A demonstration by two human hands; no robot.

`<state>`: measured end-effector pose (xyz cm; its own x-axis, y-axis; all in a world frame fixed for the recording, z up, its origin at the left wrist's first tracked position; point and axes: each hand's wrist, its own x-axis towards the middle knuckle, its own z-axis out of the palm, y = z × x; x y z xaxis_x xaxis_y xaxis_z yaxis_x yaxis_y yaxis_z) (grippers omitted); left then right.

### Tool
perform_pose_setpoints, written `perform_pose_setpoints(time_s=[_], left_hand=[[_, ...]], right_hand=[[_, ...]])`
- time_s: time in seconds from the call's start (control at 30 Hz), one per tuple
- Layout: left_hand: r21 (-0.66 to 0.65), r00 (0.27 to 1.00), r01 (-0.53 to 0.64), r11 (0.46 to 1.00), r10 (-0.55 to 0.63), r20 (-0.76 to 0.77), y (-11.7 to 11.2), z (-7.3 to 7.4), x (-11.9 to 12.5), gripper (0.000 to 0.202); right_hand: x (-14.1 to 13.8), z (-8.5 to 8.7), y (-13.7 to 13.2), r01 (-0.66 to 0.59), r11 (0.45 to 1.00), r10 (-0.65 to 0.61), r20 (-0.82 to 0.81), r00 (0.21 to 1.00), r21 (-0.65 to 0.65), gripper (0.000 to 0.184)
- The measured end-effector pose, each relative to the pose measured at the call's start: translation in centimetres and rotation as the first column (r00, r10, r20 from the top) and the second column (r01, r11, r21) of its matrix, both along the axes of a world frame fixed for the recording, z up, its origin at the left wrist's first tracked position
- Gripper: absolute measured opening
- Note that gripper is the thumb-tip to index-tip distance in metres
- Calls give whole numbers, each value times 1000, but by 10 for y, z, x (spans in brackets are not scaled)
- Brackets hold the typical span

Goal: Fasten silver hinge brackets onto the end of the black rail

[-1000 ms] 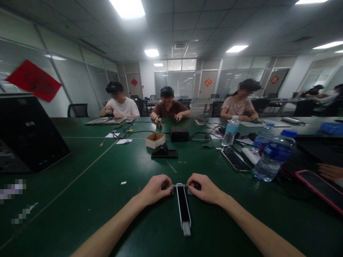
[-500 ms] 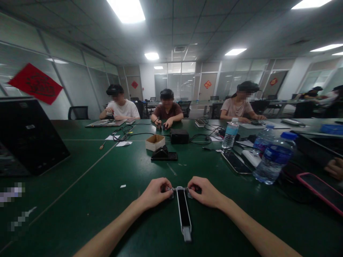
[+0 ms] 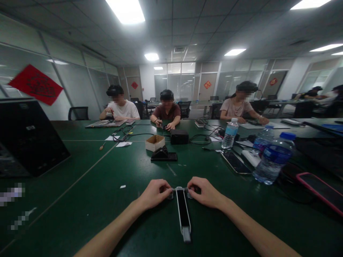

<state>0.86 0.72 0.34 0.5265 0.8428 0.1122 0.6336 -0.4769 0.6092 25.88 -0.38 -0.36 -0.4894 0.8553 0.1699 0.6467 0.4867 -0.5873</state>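
Observation:
A long, narrow device with a white frame and a black face (image 3: 183,207) lies on the green table in front of me, its grey tab (image 3: 187,235) pointing toward me. Small greyish pieces stick out on both sides of its far end. My left hand (image 3: 154,192) is closed, thumb and fingers pinching the left side piece (image 3: 170,196). On the other side my right hand (image 3: 205,192) pinches the right side piece (image 3: 189,195) in the same way. Fingertips hide most of both pieces, so their exact kind cannot be made out.
Ahead stand a small open cardboard box (image 3: 155,142), a black stand (image 3: 164,155) and a black box (image 3: 179,136) among cables. To the right are a phone (image 3: 235,162), water bottles (image 3: 276,157) and a pink-edged phone (image 3: 321,189). A black computer case (image 3: 32,135) stands left. Several people sit opposite.
My hands and the device stay almost in place. A hand at the far right edge has left the view, and the dark item there has shifted. People opposite moved their hands slightly.

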Motion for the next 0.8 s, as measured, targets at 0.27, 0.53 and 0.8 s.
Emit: perform_pose_setpoints(time_s=[0.27, 0.53, 0.8], left_hand=[[15, 1000, -23, 1000, 23, -8, 1, -4, -1, 17], [-8, 997, -38, 999, 39, 63, 2, -9, 0, 14], [38, 999, -40, 998, 40, -5, 1, -4, 0, 17]], right_hand=[[0, -3, 2, 2, 1000, -2, -6, 1000, -9, 12], [-1, -2, 1, -3, 1000, 3, -1, 1000, 12, 12], [-1, -1, 1, 6, 1000, -6, -3, 1000, -4, 12]])
